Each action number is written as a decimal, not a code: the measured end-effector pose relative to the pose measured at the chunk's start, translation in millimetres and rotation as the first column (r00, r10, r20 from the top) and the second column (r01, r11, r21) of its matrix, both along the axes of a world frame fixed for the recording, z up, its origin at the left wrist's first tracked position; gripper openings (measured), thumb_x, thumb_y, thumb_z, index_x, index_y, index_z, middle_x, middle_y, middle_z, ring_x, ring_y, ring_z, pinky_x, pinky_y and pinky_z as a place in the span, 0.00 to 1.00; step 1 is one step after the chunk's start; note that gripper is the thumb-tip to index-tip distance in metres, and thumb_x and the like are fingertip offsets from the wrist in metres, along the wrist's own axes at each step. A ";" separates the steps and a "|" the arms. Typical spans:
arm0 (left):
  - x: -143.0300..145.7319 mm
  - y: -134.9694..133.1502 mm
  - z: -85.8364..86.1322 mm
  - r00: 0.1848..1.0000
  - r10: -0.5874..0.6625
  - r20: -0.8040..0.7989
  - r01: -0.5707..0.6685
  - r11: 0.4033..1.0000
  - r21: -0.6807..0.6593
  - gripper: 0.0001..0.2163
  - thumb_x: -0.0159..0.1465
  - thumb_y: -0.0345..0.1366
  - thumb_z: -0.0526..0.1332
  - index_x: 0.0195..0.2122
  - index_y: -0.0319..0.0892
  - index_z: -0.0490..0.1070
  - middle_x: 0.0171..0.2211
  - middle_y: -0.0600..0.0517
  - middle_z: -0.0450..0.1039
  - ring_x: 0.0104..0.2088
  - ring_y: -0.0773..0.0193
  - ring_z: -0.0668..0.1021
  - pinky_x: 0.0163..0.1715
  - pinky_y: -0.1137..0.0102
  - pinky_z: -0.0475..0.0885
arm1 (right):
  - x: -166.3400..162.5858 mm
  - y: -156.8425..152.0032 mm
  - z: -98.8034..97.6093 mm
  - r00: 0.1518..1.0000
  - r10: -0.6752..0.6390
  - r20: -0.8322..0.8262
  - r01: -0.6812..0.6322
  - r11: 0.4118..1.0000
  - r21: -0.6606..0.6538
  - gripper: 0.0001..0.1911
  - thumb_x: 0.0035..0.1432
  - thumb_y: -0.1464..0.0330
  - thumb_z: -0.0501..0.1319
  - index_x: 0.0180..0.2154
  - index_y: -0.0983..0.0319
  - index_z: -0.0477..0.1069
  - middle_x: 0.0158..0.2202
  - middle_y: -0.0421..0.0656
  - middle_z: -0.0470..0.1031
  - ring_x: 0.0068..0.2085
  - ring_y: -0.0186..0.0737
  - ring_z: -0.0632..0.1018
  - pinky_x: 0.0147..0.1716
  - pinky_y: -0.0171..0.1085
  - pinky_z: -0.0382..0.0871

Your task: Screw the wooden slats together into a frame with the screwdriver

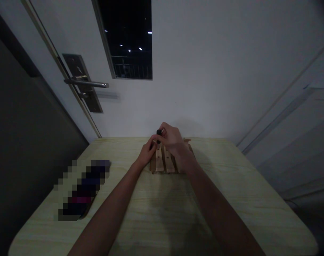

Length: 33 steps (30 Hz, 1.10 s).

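Observation:
A small slatted wooden piece [164, 161] lies at the far middle of a pale wood-grain table [231, 199]. My left hand [147, 153] is curled against its left far corner, fingers closed on the wood. My right hand [171, 138] hovers over the top of the piece and pinches a small dark-capped tool [158, 134] that stands upright on it. The lower end of the tool is hidden between my fingers.
A dark elongated object [84, 190], blurred out, lies on the table's left side. Behind the table stands a white wall with a door, a metal lever handle [86, 84] and a dark window [130, 39]. The table's rounded near corners show at both sides.

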State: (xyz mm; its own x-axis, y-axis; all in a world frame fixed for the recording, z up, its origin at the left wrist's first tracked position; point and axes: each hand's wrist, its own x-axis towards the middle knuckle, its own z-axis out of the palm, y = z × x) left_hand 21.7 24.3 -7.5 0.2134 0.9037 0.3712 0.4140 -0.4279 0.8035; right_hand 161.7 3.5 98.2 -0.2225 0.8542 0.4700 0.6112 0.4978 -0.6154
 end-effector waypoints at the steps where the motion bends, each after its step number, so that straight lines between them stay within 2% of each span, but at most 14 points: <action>1: 0.0 0.1 -0.2 1.000 -0.006 0.007 0.006 1.000 0.000 0.18 0.64 0.42 0.49 0.50 0.38 0.62 0.30 0.51 0.72 0.30 0.63 0.72 0.33 0.69 0.66 | 0.6 -1.1 0.2 1.000 0.021 0.003 -0.021 1.000 0.017 0.10 0.52 0.61 0.62 0.31 0.60 0.64 0.23 0.37 0.69 0.26 0.34 0.70 0.27 0.33 0.60; 3: 0.0 0.5 -0.9 1.000 -0.009 0.025 0.008 1.000 0.006 0.17 0.64 0.43 0.50 0.49 0.38 0.63 0.32 0.50 0.72 0.32 0.62 0.73 0.34 0.69 0.66 | 2.1 -3.6 0.2 0.997 0.079 0.008 -0.079 0.995 0.054 0.09 0.54 0.63 0.60 0.36 0.59 0.67 0.25 0.38 0.70 0.27 0.34 0.71 0.29 0.33 0.61; 6: 0.1 0.8 -1.5 1.000 0.000 0.028 0.000 1.000 0.009 0.15 0.63 0.42 0.50 0.47 0.39 0.64 0.32 0.50 0.73 0.33 0.62 0.74 0.35 0.69 0.66 | 4.1 -5.7 -0.7 0.990 0.139 0.004 -0.139 0.987 0.085 0.05 0.56 0.66 0.58 0.35 0.59 0.69 0.32 0.40 0.73 0.33 0.34 0.72 0.34 0.33 0.63; 8: 0.5 0.6 -0.9 1.000 0.002 0.021 -0.002 1.000 -0.002 0.15 0.63 0.42 0.51 0.47 0.40 0.64 0.31 0.51 0.72 0.32 0.62 0.74 0.34 0.69 0.67 | 4.7 -5.4 -1.8 0.992 0.126 -0.006 -0.125 0.988 0.088 0.04 0.57 0.67 0.57 0.34 0.59 0.70 0.35 0.41 0.73 0.34 0.34 0.72 0.35 0.33 0.63; 13: 1.4 -0.1 1.8 1.000 -0.009 0.029 0.009 1.000 -0.005 0.14 0.64 0.42 0.50 0.46 0.41 0.64 0.32 0.51 0.73 0.32 0.62 0.74 0.35 0.69 0.67 | 2.1 -1.3 -5.7 0.997 0.069 -0.026 -0.066 0.991 0.117 0.08 0.59 0.64 0.55 0.34 0.61 0.70 0.34 0.42 0.74 0.34 0.35 0.72 0.36 0.34 0.65; 17: 1.2 0.3 1.5 0.997 -0.033 0.066 0.032 0.999 0.004 0.14 0.64 0.43 0.51 0.46 0.41 0.64 0.33 0.50 0.73 0.34 0.61 0.74 0.38 0.68 0.67 | -1.9 -1.4 -8.4 0.993 0.095 -0.076 -0.084 0.988 0.131 0.09 0.60 0.66 0.53 0.37 0.60 0.70 0.37 0.43 0.75 0.39 0.36 0.73 0.40 0.36 0.65; 20: 0.7 0.3 1.1 0.995 -0.059 0.081 0.059 0.998 0.010 0.14 0.64 0.43 0.50 0.45 0.41 0.64 0.33 0.51 0.73 0.34 0.62 0.74 0.38 0.69 0.67 | -1.6 -4.5 -8.1 0.986 0.108 -0.130 -0.099 0.992 0.073 0.12 0.58 0.69 0.53 0.42 0.60 0.70 0.39 0.43 0.75 0.34 0.34 0.73 0.36 0.34 0.67; 24: 0.6 -0.5 1.2 0.997 -0.041 0.059 0.041 0.999 0.009 0.13 0.64 0.43 0.51 0.43 0.41 0.64 0.31 0.52 0.72 0.32 0.63 0.73 0.34 0.71 0.66 | 2.6 -7.0 -5.9 0.963 0.168 -0.210 -0.169 0.986 0.013 0.12 0.55 0.70 0.55 0.41 0.59 0.71 0.36 0.40 0.75 0.29 0.31 0.72 0.30 0.32 0.66; 26: 0.7 -0.8 1.2 0.999 -0.019 0.042 0.018 1.000 0.005 0.13 0.64 0.42 0.51 0.44 0.41 0.64 0.30 0.53 0.71 0.30 0.64 0.73 0.33 0.71 0.66 | 3.8 -6.4 -5.2 0.963 0.153 -0.222 -0.154 0.988 0.012 0.09 0.53 0.70 0.58 0.38 0.60 0.73 0.33 0.39 0.75 0.29 0.32 0.72 0.30 0.32 0.66; 30: 0.8 -0.5 0.5 0.999 0.005 0.034 -0.005 1.000 -0.002 0.14 0.63 0.42 0.50 0.45 0.39 0.64 0.29 0.53 0.72 0.30 0.63 0.72 0.32 0.71 0.66 | 2.3 -3.3 -5.6 0.983 0.089 -0.163 -0.081 0.995 0.058 0.07 0.48 0.67 0.64 0.33 0.60 0.74 0.27 0.38 0.71 0.28 0.33 0.71 0.31 0.33 0.66; 33: 0.4 0.3 -0.4 0.999 0.005 0.042 -0.006 1.000 0.009 0.15 0.63 0.42 0.51 0.45 0.38 0.65 0.31 0.51 0.72 0.31 0.62 0.73 0.33 0.70 0.66 | -0.1 -1.4 -6.0 0.992 0.072 -0.105 -0.061 0.993 0.105 0.07 0.48 0.67 0.66 0.33 0.60 0.74 0.28 0.39 0.71 0.29 0.33 0.70 0.34 0.34 0.65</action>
